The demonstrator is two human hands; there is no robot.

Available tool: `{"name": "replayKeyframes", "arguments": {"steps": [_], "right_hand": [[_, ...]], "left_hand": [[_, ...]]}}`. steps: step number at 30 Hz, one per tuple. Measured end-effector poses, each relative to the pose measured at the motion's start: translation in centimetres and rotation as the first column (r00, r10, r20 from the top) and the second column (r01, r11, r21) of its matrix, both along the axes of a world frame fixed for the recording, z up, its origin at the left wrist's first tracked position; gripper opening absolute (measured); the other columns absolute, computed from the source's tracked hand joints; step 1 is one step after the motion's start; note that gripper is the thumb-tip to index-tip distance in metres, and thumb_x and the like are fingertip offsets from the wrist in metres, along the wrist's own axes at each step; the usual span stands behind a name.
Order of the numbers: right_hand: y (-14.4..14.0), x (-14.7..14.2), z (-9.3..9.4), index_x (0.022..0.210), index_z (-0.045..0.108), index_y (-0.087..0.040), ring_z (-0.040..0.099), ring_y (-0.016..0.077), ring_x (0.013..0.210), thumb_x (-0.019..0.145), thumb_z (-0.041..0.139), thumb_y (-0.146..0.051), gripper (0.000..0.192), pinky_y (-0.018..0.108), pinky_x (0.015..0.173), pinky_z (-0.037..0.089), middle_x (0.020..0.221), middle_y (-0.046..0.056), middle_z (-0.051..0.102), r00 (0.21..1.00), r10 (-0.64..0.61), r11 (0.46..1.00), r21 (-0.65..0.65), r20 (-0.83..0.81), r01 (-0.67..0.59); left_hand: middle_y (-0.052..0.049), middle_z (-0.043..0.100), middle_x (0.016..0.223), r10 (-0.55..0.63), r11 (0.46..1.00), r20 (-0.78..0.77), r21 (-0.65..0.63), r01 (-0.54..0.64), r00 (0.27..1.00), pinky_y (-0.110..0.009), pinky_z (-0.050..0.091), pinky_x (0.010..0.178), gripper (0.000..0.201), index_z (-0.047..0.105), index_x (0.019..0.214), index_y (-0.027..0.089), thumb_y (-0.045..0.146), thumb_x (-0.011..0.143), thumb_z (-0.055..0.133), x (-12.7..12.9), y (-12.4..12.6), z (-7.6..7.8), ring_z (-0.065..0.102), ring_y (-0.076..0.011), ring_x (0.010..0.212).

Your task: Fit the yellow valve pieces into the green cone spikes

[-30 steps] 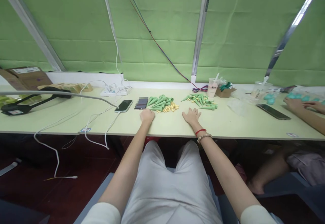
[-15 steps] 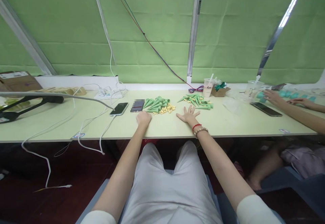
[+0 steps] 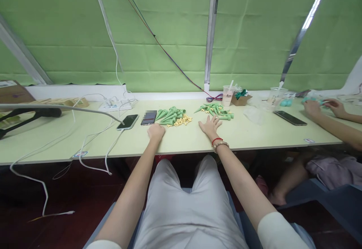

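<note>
Nearest, pale trousers (image 3: 186, 207) show below the front edge of the pale surface (image 3: 181, 139). Just past that edge the person's two hands lie well apart: the left hand (image 3: 156, 131) is curled into a fist, and whether anything is inside it cannot be told; the right hand (image 3: 209, 126) is spread, palm down, with nothing visible in it. Slightly farther, a dark phone (image 3: 149, 118) lies just beyond the left hand. Beside the phone, the left heap of green cones (image 3: 171, 115) sits ahead and to the right of the fist, its long axes mostly slanting, narrow tips toward the near left and wide ends away to the right. Loose yellow pieces (image 3: 183, 120) spill from its right side, between the hands. The right heap of green cones (image 3: 217, 110) lies just beyond the right hand's fingertips, clearly nearer that hand; many of its tips point left. Behind it stand a plastic cup (image 3: 227, 97) and an open carton (image 3: 242, 100), before green cloth (image 3: 169, 15).
</note>
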State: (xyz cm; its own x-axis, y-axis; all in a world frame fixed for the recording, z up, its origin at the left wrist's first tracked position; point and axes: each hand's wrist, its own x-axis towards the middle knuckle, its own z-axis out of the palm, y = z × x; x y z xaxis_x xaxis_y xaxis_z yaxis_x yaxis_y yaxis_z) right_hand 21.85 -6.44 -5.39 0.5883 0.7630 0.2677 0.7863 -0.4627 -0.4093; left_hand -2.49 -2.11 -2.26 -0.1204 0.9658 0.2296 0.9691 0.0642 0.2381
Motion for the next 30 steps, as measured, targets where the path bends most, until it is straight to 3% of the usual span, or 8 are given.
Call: {"name": "replayKeyframes", "arguments": {"steps": [4,9,13,18,24,27,30], "right_hand": [[0.4,0.0,-0.3,0.14,0.016,0.001,0.006,0.0417,0.132,0.079,0.042,-0.053,0.086,0.062,0.099,-0.001,0.143,0.031,0.01,0.988,-0.155,0.988,-0.019,-0.026,0.154],[0.9,0.4,-0.1,0.141,0.021,-0.007,0.006,0.047,0.13,0.08,0.039,-0.054,0.079,0.067,0.095,-0.002,0.147,0.024,0.005,0.987,-0.152,0.987,-0.053,-0.043,0.15],[1.0,0.6,0.3,0.139,0.027,-0.008,0.006,0.0492,0.129,0.078,0.037,-0.057,0.078,0.069,0.093,-0.002,0.147,0.021,0.011,0.992,-0.117,0.989,-0.091,-0.048,0.113],[0.3,0.2,0.3,0.132,0.035,-0.002,0.015,0.0446,0.128,0.079,0.038,-0.052,0.073,0.066,0.095,0.007,0.141,0.025,0.025,0.996,-0.084,0.996,-0.03,-0.004,0.084],[-0.6,-0.3,0.5,0.124,0.039,-0.003,0.038,0.0338,0.113,0.081,0.038,-0.034,0.053,0.046,0.095,0.023,0.119,0.022,0.047,0.997,0.01,0.997,0.074,0.072,-0.015],[-0.7,-0.4,0.7,0.122,0.041,-0.007,0.041,0.0291,0.111,0.08,0.037,-0.025,0.046,0.04,0.094,0.026,0.115,0.019,0.05,0.994,0.046,0.994,0.097,0.094,-0.055],[-0.7,-0.4,0.6,0.124,0.04,-0.009,0.036,0.0305,0.116,0.08,0.038,-0.027,0.047,0.043,0.096,0.023,0.125,0.019,0.043,0.994,0.037,0.992,0.114,0.1,-0.049]], "left_hand": [[-0.02,0.065,0.1,-0.002,1.0,-0.006,0.002,0.002,1.0,-0.035,0.044,0.077,0.035,0.066,0.095,0.007,0.02,0.078,0.039,0.0,-0.1,0.0,0.06,-0.0297,0.096],[-0.02,0.065,0.099,-0.005,1.0,-0.009,0.005,0.005,1.0,-0.034,0.044,0.077,0.035,0.066,0.095,0.008,0.018,0.078,0.038,0.0,-0.2,0.0,0.061,-0.0282,0.094],[-0.02,0.065,0.1,-0.005,1.0,-0.003,0.006,0.005,1.0,-0.034,0.044,0.076,0.034,0.066,0.095,0.008,0.019,0.078,0.039,0.0,-0.4,0.1,0.061,-0.0281,0.095],[-0.02,0.065,0.1,0.005,1.0,0.006,0.005,-0.005,1.0,-0.033,0.044,0.077,0.034,0.065,0.096,0.008,0.019,0.078,0.038,0.1,-0.4,0.0,0.06,-0.0274,0.096],[-0.02,0.064,0.101,0.003,1.0,0.008,0.006,-0.003,1.0,-0.033,0.044,0.077,0.034,0.066,0.096,0.007,0.019,0.079,0.039,0.1,-0.2,-0.2,0.06,-0.0277,0.096],[-0.021,0.064,0.1,-0.006,1.0,0.007,0.012,0.006,1.0,-0.034,0.044,0.077,0.034,0.066,0.095,0.007,0.019,0.079,0.039,0.1,-0.1,-0.2,0.06,-0.0286,0.096],[-0.02,0.065,0.1,-0.013,1.0,0.009,0.019,0.013,1.0,-0.034,0.044,0.078,0.034,0.066,0.095,0.008,0.02,0.079,0.039,0.1,-0.3,-0.2,0.06,-0.0287,0.096]]}}
